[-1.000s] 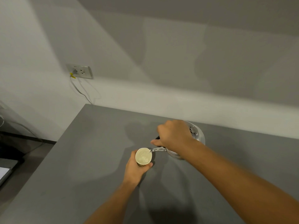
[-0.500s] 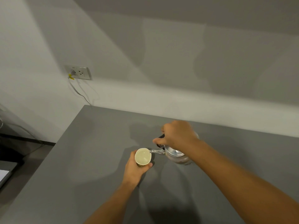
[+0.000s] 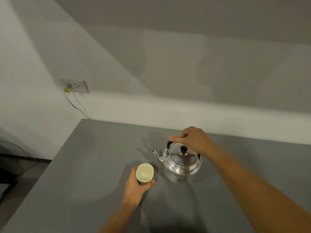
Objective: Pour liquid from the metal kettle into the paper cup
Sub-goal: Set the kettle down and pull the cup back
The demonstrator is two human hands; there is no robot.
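1. The right hand [image 3: 191, 140] is closed over the black top handle [image 3: 168, 145] of the metal kettle [image 3: 181, 163], fingers curled round it from above.
2. The kettle stands upright on the grey table [image 3: 94, 165], lid on with a black knob [image 3: 183, 150] at its centre; the spout [image 3: 156, 156] points left, toward the cup but clear of it.
3. The left hand [image 3: 136, 187] is wrapped round the paper cup [image 3: 144, 173] from the near side, thumb on the cup's right wall. The cup sits just beside the kettle, to its left and slightly nearer the camera, not touching it.
4. The cup's pale interior is visible (a liquid level cannot be judged with confidence).
5. Nothing lies between cup and kettle; the right forearm crosses the table's right portion.
6. Surroundings: a wall socket [image 3: 74, 85] on the left wall, with a plug tagged in yellow and a cable [image 3: 74, 105] running down behind the table's far corner.
7. Count: one kettle, one cup, two hands, one socket plate, one cable.
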